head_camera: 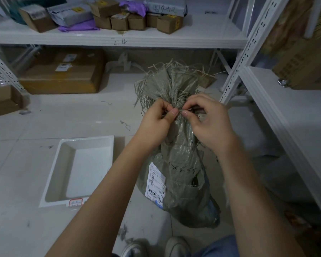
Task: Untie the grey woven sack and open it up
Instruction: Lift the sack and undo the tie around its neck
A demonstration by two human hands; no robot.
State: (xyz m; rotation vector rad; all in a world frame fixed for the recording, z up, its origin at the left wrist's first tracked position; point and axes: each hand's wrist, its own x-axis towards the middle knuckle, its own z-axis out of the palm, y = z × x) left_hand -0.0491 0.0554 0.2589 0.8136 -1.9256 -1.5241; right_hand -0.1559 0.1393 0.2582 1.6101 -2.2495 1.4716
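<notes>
Grey woven sack (178,164) stands on floor, centre-right of frame, neck cinched w/ frayed top fanning above. Left hand (156,123) & right hand (209,123) both pinch the tie (180,111) at the neck, thumbs nearly touching. Risk: pulling the wrong strand tightens the knot, or frayed weave tears; sack could tip toward white tray (50,182), lower left.

A parcel stockroom or sorting depot: white slotted-steel shelving (235,71) with a handwritten bay number (119,41) on the shelf edge, heaped small cardboard boxes (119,21) and poly mailers (70,15), and larger labelled cartons (63,73) on the tiled floor (44,123).
</notes>
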